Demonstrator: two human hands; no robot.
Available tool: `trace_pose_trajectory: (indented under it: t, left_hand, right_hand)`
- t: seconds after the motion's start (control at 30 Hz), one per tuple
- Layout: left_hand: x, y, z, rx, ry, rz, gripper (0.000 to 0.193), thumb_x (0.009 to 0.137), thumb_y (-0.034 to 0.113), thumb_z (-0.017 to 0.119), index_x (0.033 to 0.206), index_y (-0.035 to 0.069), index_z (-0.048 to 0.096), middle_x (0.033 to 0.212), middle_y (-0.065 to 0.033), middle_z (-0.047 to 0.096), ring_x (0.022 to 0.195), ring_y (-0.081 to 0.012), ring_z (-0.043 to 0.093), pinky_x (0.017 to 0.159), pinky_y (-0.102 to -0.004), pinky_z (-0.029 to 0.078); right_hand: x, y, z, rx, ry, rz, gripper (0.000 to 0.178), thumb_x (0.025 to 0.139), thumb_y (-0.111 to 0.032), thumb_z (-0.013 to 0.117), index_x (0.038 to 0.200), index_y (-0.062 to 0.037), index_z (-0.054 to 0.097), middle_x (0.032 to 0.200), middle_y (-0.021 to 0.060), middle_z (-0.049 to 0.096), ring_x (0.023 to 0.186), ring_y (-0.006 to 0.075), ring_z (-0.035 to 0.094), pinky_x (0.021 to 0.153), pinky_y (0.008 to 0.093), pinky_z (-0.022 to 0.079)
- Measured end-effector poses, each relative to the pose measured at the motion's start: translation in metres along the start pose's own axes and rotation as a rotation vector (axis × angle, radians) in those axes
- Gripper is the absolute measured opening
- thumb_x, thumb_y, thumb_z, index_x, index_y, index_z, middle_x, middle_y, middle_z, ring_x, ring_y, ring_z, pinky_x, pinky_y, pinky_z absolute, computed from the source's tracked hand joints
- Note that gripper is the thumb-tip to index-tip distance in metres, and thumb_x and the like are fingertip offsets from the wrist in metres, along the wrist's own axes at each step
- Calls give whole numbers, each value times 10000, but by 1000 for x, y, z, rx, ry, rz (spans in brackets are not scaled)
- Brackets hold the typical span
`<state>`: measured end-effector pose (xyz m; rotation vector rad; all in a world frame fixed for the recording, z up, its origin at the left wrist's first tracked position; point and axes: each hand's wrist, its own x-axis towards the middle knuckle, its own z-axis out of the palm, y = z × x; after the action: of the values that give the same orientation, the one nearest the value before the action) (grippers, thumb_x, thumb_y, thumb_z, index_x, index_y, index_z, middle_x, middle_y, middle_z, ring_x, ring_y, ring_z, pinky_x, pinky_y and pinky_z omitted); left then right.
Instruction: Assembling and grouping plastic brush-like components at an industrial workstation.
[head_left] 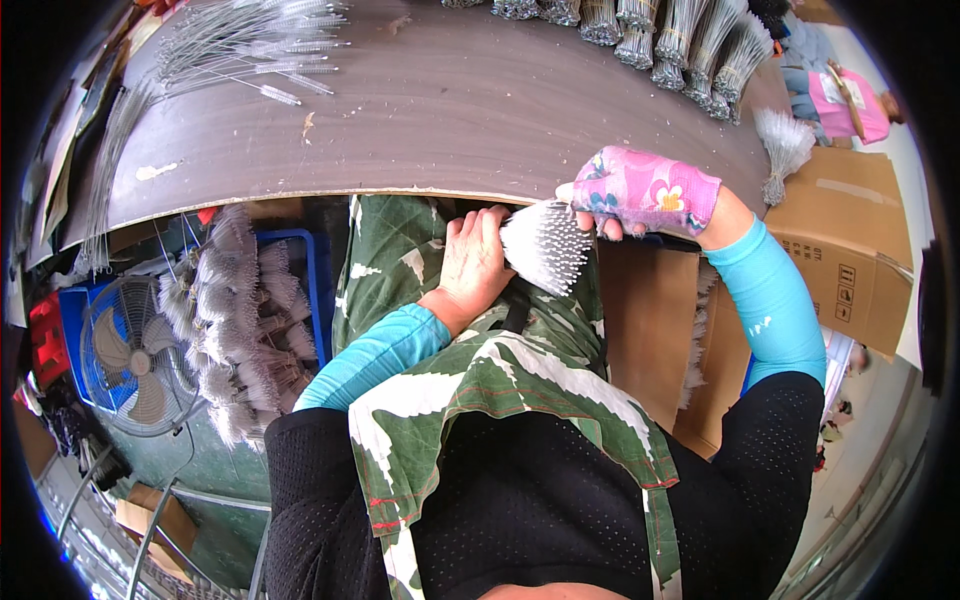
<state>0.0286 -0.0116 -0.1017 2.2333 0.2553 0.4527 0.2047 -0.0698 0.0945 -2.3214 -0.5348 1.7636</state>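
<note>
Above my lap, at the table's front edge, a bundle of small white-bristled wire brushes is held with its many tips fanned toward the right. My bare left hand is closed around the bundle's left side, where the stems are hidden by my hand and the table edge. My right hand, in a pink flowered fingerless glove, meets the bundle's upper right edge. Its thumb lies along the top and its fingers curl at the brush tips, partly hidden.
Loose brushes lie on the brown table at the far left. Tied wire bundles line its far right, with one white bundle at the right edge. A fan, heaped brushes and cardboard boxes stand around.
</note>
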Motion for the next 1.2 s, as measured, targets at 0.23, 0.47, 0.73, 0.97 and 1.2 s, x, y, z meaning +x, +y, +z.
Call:
trace_pose_trajectory:
  t: [0.23,0.47,0.73,0.97,1.2]
  left_hand:
    - [1,0,-1,-1,3,7,659,546,56,719,1131,21,417,978,-141,528,938,-317,521,808,-425,369]
    - [-1,-4,1,-28,-12,-10,622,580,70,708,1127,16,419,978,-152,540,937,-326,526,823,-434,371]
    - [1,-23,11,-452,-87,-66,614,666,122,710,1192,-10,423,1045,-208,553,990,-383,528,869,-454,422]
    - [28,-6,-26,-921,-516,-74,603,701,60,753,1231,13,470,1134,-102,595,1078,-189,542,964,-332,407]
    - [34,-8,-39,-1013,-738,-283,696,651,54,790,1254,5,444,1157,-88,581,1096,-185,520,991,-339,381]
  right_hand:
    - [0,-7,7,-34,10,-46,368,876,-357,582,687,-43,613,527,16,550,374,61,437,348,198,330]
    - [-6,5,4,101,105,-123,367,879,-383,571,741,-48,627,555,-14,534,417,36,429,379,177,318]
    - [-4,46,2,379,160,-284,423,911,-449,504,894,-43,624,601,-45,527,464,6,435,404,149,328]
    - [-6,69,22,157,160,-637,915,604,-61,812,1384,-49,334,1316,87,439,1017,137,506,883,288,418]
    - [11,78,61,456,198,-835,982,569,-224,867,1373,-24,341,1321,107,456,1248,198,391,1060,341,280]
